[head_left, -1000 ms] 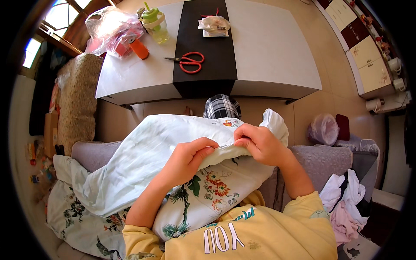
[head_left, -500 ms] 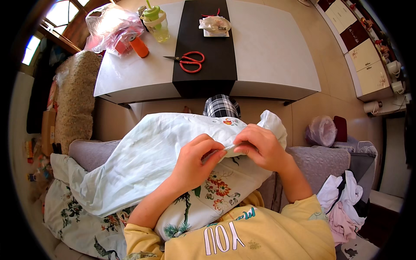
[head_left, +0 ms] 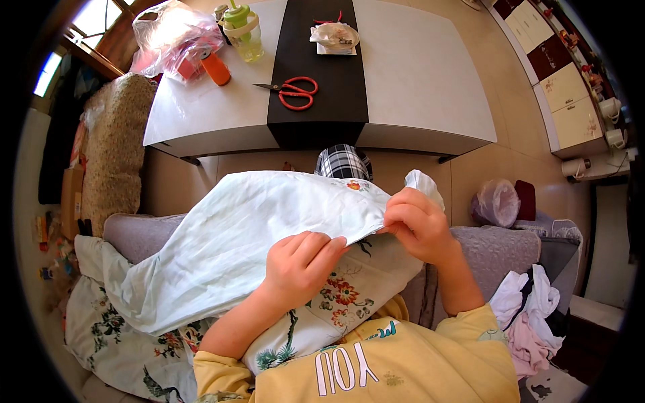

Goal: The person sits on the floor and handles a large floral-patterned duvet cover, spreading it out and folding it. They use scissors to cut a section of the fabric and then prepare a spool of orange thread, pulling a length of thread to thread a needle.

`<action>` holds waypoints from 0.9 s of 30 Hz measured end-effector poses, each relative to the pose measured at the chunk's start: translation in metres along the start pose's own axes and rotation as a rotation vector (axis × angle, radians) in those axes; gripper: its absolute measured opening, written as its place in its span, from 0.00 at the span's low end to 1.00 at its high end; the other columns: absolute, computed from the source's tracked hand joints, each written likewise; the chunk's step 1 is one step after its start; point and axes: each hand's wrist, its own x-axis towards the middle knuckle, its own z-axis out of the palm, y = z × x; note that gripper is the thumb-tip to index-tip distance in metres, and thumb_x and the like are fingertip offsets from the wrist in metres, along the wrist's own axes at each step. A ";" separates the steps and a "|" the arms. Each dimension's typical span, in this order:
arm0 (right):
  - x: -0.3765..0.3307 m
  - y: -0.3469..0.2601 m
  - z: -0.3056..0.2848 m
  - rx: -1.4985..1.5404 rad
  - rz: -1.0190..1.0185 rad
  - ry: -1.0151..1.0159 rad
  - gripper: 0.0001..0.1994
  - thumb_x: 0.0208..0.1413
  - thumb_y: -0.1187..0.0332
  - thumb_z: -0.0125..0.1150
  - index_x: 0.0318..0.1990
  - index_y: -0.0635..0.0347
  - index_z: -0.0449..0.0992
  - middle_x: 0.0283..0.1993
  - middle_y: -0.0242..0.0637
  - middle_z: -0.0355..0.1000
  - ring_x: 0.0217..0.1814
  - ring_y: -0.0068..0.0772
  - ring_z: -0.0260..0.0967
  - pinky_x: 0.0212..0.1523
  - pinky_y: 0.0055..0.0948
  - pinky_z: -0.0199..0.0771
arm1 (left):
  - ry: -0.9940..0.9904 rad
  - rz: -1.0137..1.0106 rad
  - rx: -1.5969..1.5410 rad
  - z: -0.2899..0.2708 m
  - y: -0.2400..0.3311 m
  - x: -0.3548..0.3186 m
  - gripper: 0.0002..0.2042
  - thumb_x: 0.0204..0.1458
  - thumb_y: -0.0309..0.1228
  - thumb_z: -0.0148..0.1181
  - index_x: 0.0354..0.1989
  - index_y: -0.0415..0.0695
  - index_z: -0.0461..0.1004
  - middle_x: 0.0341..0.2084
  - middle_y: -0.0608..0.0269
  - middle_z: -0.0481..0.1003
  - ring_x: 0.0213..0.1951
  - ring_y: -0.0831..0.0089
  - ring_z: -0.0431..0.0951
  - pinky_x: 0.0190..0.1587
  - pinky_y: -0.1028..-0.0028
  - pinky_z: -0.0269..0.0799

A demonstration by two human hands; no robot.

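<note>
A large white cloth [head_left: 222, 228] printed with flowers and pine branches covers my lap and trails off to the left. It looks like bedding; its exact kind I cannot tell. My left hand [head_left: 301, 267] pinches its folded edge between thumb and fingers, near the middle of the lap. Farther right, my right hand [head_left: 418, 225] grips the same edge, fingers closed. Between the two hands the edge runs in a short, straight stretch. A bunched corner of the cloth stands up just beyond my right hand.
Ahead stands a low table [head_left: 430, 80] with red-handled scissors [head_left: 297, 93], an orange can [head_left: 216, 69], a green-lidded bottle [head_left: 244, 37], plastic bags [head_left: 176, 40] and a small white bundle [head_left: 334, 37]. On the grey sofa [head_left: 497, 252], clothes [head_left: 531, 316] lie heaped at right.
My right hand has slid to the right along the edge, and my left hand has dropped slightly nearer to me. The gap between them is wider, and the edge is pulled straighter.
</note>
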 end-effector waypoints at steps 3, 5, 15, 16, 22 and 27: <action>-0.001 0.003 -0.001 0.028 0.062 -0.058 0.11 0.39 0.75 0.65 0.29 0.59 0.68 0.25 0.35 0.66 0.24 0.36 0.65 0.24 0.29 0.65 | -0.033 -0.056 0.013 -0.002 -0.001 -0.003 0.08 0.37 0.21 0.62 0.27 0.41 0.71 0.19 0.64 0.69 0.18 0.69 0.69 0.18 0.74 0.63; -0.002 0.005 0.002 0.054 0.119 -0.107 0.10 0.41 0.73 0.65 0.29 0.59 0.68 0.22 0.35 0.66 0.22 0.35 0.65 0.22 0.28 0.64 | -0.083 -0.118 0.009 -0.004 -0.002 -0.006 0.07 0.38 0.21 0.61 0.26 0.41 0.70 0.19 0.63 0.69 0.18 0.67 0.69 0.18 0.74 0.63; 0.021 0.002 0.007 0.003 0.016 -0.340 0.10 0.38 0.66 0.70 0.26 0.58 0.76 0.17 0.34 0.68 0.17 0.31 0.65 0.18 0.24 0.61 | -0.523 -0.181 -0.046 -0.048 -0.015 -0.005 0.07 0.42 0.27 0.62 0.26 0.44 0.68 0.21 0.62 0.69 0.20 0.63 0.71 0.20 0.70 0.64; 0.023 0.003 0.007 -0.028 -0.008 -0.315 0.09 0.38 0.66 0.69 0.26 0.58 0.76 0.17 0.34 0.68 0.17 0.31 0.65 0.18 0.25 0.62 | -0.561 -0.178 0.035 -0.050 -0.015 -0.008 0.07 0.42 0.28 0.62 0.26 0.44 0.68 0.22 0.62 0.69 0.21 0.63 0.71 0.21 0.70 0.65; 0.035 0.009 -0.003 0.062 0.272 -0.197 0.07 0.42 0.69 0.66 0.28 0.61 0.77 0.21 0.33 0.66 0.19 0.26 0.60 0.20 0.23 0.58 | -0.231 -0.508 0.061 -0.066 -0.032 -0.032 0.05 0.42 0.21 0.59 0.29 0.39 0.71 0.25 0.58 0.70 0.24 0.65 0.72 0.27 0.71 0.68; 0.042 0.014 0.001 0.219 0.379 -0.138 0.05 0.42 0.76 0.65 0.29 0.63 0.77 0.26 0.29 0.66 0.24 0.19 0.58 0.23 0.19 0.57 | -0.127 -0.791 -0.180 -0.071 -0.042 -0.046 0.09 0.37 0.21 0.65 0.27 0.35 0.71 0.20 0.61 0.70 0.23 0.75 0.69 0.27 0.78 0.65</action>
